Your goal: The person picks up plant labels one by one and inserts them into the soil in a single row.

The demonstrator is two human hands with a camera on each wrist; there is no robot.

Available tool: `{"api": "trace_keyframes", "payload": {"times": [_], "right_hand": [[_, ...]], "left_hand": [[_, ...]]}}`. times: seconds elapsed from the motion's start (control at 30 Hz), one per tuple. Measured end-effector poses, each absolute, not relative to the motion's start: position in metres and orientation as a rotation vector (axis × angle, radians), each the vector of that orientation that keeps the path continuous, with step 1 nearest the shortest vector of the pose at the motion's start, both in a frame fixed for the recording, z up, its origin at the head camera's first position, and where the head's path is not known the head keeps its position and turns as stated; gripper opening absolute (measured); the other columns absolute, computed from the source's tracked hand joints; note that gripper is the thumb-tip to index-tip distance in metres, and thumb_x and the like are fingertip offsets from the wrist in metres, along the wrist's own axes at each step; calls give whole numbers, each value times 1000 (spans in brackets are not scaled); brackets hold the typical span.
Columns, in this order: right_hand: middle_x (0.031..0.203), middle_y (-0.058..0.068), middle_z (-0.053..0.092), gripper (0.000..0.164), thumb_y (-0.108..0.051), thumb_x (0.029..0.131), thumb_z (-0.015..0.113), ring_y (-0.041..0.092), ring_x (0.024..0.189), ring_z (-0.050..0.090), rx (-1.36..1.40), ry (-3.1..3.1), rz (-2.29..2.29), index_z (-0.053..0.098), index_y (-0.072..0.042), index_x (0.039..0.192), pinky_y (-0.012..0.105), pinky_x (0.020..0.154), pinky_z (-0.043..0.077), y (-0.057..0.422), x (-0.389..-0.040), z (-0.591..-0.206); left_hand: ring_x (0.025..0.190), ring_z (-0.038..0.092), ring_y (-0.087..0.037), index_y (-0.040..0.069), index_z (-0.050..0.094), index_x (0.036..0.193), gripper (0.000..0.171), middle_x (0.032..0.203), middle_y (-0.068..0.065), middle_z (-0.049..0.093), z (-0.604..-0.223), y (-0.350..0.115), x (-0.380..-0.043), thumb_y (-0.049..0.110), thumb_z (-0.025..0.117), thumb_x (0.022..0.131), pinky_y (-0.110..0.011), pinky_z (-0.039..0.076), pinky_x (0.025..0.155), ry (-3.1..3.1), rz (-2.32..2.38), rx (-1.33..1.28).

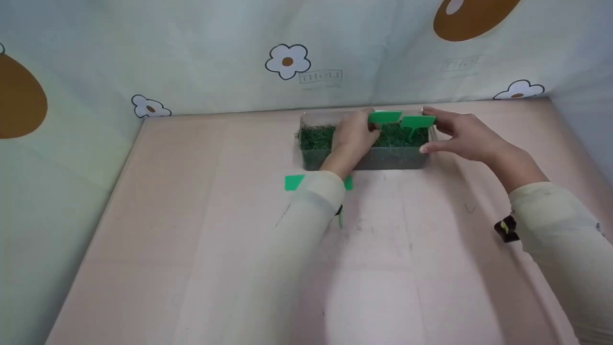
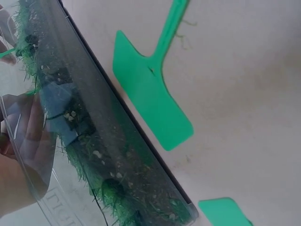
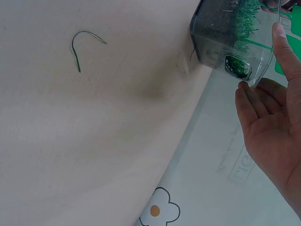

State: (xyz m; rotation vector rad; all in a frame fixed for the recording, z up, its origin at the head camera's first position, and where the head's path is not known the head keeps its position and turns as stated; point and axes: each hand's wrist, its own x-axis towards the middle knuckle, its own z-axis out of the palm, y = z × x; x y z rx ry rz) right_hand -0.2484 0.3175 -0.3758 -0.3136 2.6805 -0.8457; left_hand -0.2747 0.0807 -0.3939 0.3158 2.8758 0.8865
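Observation:
A long clear plastic box (image 1: 392,159) filled with dark soil and green grass (image 1: 395,135) stands at the back of the table. My left hand (image 1: 353,133) reaches over its front wall and pinches a green T-shaped plant label (image 1: 385,117) by the stem, low against the grass. Another green plant label (image 1: 418,121) stands upright to its right. My right hand (image 1: 467,136) holds the box's right end, thumb at the front corner and fingers at the back one. In the left wrist view, the left hand (image 2: 28,146) shows through the clear wall.
Two more green labels lie before the box, one label (image 2: 150,94) near its wall, another label (image 2: 225,211) partly out of frame; my left sleeve (image 1: 306,230) covers them partly. A bent dark wire-like strand (image 3: 77,42) lies on the table. Behind hangs a flower-printed sheet (image 1: 215,57).

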Motion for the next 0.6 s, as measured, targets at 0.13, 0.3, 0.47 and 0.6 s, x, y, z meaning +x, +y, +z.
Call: {"api": "trace_keyframes", "payload": {"times": [0.13,0.3,0.47,0.6], "right_hand": [[160,24,32,98,-46,84,78,46,145,33,-301,2668,-848,23,-17,160,58,116,32,317,-249,-375],[161,22,30,98,-45,84,78,45,146,32,-296,2656,-851,21,-18,160,58,116,32,316,-249,-374],[161,22,29,98,-44,85,78,46,147,31,-296,2650,-859,21,-18,160,58,116,31,316,-250,-375],[161,22,29,98,-44,85,78,46,147,31,-302,2650,-862,20,-18,160,58,116,31,316,-250,-375]], "left_hand": [[68,53,-9,27,66,120,20,93,5,70,-392,83,-276,30,56,102,-25,40,59,2900,787,285],[69,54,-9,30,66,124,24,97,7,71,-390,84,-277,31,57,102,-25,40,57,2895,746,269],[71,55,-9,30,66,123,24,101,7,71,-390,83,-278,31,59,101,-25,41,58,2887,737,250],[69,55,-9,31,65,127,27,101,7,71,-392,84,-279,32,59,100,-26,42,56,2892,693,233]]}}
